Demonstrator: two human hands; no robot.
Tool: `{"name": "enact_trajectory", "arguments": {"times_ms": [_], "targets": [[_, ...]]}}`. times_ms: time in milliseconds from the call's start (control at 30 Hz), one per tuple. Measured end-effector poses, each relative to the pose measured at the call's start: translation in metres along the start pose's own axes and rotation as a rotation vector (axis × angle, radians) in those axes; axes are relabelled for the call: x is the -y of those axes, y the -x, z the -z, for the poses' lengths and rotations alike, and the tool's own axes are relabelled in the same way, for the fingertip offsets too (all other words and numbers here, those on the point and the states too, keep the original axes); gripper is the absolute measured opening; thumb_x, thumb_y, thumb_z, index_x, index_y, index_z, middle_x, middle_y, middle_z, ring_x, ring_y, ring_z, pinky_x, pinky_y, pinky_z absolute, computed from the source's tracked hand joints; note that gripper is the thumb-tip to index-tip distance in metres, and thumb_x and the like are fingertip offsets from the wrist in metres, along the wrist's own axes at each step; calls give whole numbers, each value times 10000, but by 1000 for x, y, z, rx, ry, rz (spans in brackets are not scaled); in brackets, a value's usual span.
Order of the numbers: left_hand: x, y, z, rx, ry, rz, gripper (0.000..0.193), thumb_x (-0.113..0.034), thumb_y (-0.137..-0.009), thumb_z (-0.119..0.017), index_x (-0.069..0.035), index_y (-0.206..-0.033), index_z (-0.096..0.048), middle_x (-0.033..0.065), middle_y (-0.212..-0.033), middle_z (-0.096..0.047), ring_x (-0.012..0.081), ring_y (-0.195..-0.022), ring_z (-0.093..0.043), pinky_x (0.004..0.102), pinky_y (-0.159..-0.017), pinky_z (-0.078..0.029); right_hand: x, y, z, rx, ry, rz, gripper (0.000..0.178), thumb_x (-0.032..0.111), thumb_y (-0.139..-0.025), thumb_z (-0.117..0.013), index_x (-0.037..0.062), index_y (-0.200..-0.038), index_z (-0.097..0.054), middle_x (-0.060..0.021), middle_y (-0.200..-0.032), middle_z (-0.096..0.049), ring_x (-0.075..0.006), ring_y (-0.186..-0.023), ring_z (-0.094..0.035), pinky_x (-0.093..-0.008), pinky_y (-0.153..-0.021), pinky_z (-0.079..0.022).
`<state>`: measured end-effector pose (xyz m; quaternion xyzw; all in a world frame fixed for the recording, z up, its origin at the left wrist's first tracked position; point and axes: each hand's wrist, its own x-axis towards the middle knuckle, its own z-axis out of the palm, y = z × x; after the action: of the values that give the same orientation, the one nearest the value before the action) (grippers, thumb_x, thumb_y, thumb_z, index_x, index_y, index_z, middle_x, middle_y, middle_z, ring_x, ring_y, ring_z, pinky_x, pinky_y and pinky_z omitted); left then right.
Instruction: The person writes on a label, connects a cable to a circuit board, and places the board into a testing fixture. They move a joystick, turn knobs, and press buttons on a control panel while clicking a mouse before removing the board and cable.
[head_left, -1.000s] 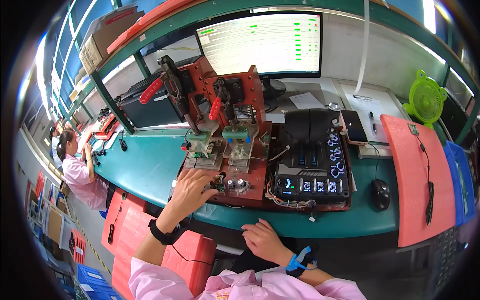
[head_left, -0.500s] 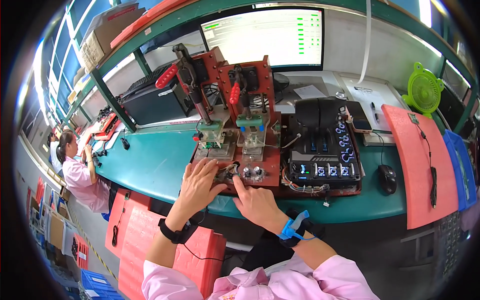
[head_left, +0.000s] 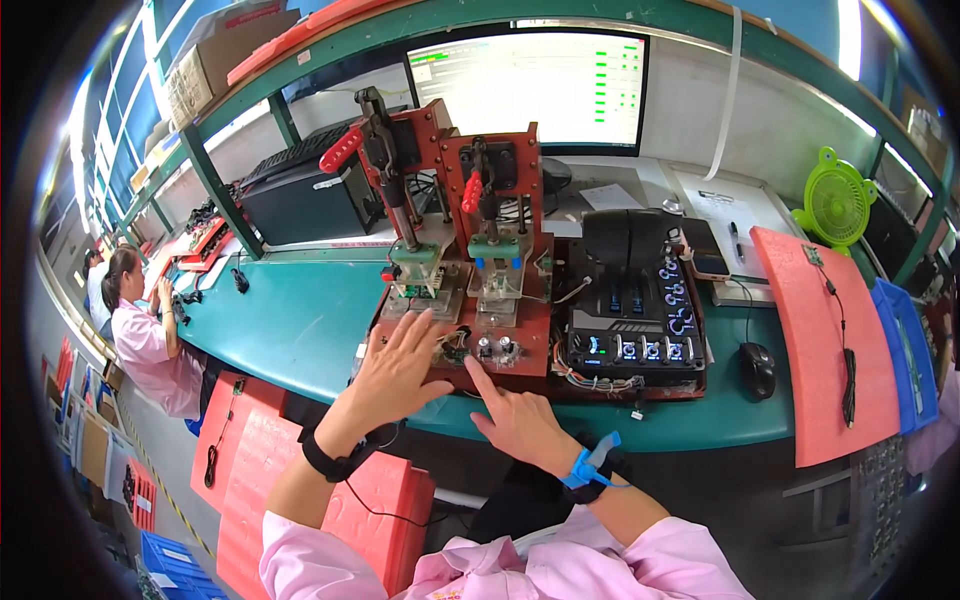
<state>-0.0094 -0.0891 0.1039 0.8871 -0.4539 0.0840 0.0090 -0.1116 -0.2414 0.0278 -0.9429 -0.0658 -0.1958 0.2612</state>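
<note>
I see the left hand [head_left: 393, 372] spread, the right hand [head_left: 522, 425] pointing its index finger, others loosely curled. Just left of that fingertip, a small green wired circuit board [head_left: 453, 350] sits on the red slab-based fixture [head_left: 535, 355]: probably light, stiff, fragile, best held by its edges.

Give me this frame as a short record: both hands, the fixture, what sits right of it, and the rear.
Left hand: fingers spread, left of a small wired part; no grip visible
Right hand: index finger extended toward that part; contact unclear
Fixture: red fixture with red-handled clamps
Right of fixture: black control console, lights on; black mouse
Rear: lit monitor; green fan
</note>
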Motion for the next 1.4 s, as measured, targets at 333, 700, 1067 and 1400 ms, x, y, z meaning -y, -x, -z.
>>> {"name": "enact_trajectory", "arguments": {"times_ms": [333, 700, 1067, 1400], "targets": [[-43, -10, -1, -46, -111, -176, 625, -397, -751, -571, 31, -1183, -429, 139, -1285, -375, 290, -1230, -290, 463, -978, -230, -22, 61, -6, -105, 1, 51, 166, 140, -738, -586, 69, -881, -537, -73, -632, -556, -270, -539, -536, -358, -591, -439], [-59, -9, -6, -152, -76, -10, 642, -368, -718, -613, 5, -1204, -423, 99, -1306, -362, 290, -1250, -256, 487, -989, -196, -43, 65, -21, -289, -175, 168, 101, 65, -708, -596, 78, -801, -557, -46, -615, -547, -208, -529, -519, -314, -595, -383], [-85, -26, -21, -198, 6, 53, 684, -351, -706, -628, 11, -1235, -389, 94, -1335, -331, 270, -1276, -218, 486, -1009, -157, -43, 68, -20, -283, -129, 149, 127, 64, -696, -607, 84, -809, -554, -34, -618, -536, -191, -529, -519, -307, -595, -389], [-81, -23, -13, -184, -39, 16, 596, -332, -690, -633, 35, -1134, -480, 72, -1302, -380, 265, -1269, -236, 491, -1000, -181, -40, 65, -19, -258, -96, 135, 132, 66, -689, -612, 86, -806, -555, -27, -617, -530, -185, -528, -519, -305, -594, -387]]}}
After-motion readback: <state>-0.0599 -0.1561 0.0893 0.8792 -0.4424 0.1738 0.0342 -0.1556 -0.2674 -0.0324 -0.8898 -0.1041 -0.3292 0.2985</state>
